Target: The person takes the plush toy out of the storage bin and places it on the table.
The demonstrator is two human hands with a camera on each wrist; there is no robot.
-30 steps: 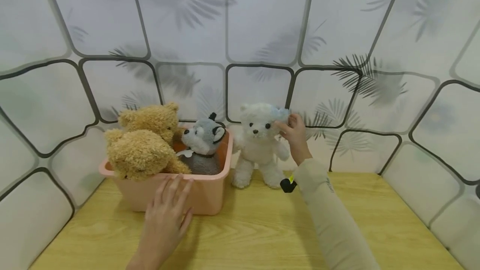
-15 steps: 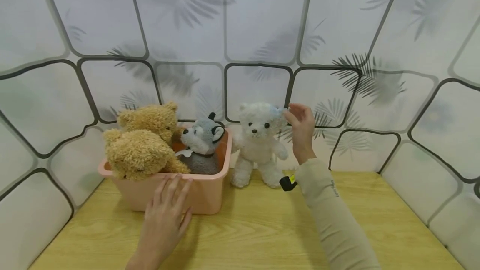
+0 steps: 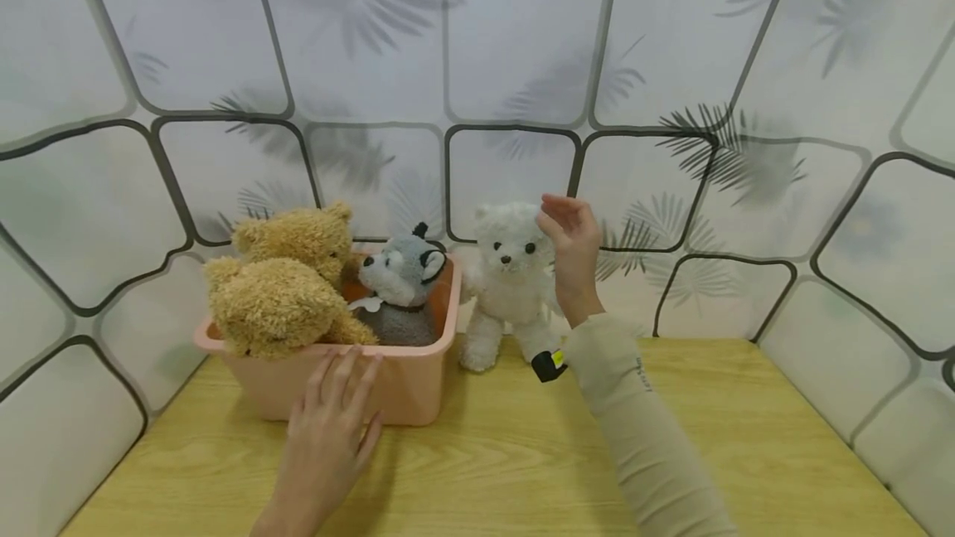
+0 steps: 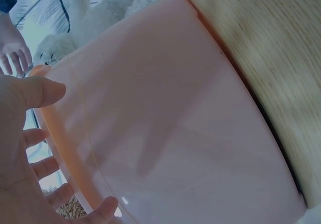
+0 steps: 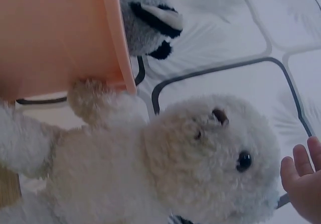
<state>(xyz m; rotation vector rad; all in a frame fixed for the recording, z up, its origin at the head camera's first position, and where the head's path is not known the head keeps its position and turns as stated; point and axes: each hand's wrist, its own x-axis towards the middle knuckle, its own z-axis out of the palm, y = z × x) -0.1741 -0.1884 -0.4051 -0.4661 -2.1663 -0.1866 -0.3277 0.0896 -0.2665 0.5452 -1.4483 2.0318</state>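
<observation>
A white teddy bear (image 3: 507,288) stands on the wooden table (image 3: 522,471) against the wall, just right of a pink bin (image 3: 406,400). My right hand (image 3: 561,222) is raised beside the bear's head with relaxed fingers and holds nothing. In the right wrist view its fingertips (image 5: 303,176) hover just off the bear's face (image 5: 200,169). My left hand (image 3: 351,394) lies flat against the bin's front wall. In the left wrist view that hand (image 4: 27,148) spreads its fingers over the pink wall (image 4: 175,133). A brown teddy (image 3: 287,292) and a grey husky plush (image 3: 403,280) sit in the bin.
A patterned wall (image 3: 522,65) closes in the table at the back and both sides. Bare wooden tabletop stretches to the right of the bear and in front of the bin. A black wrist device (image 3: 548,365) sits on my right sleeve.
My right hand has let go of the white bear's ear, opened, and risen slightly beside its head. The left hand stays on the bin.
</observation>
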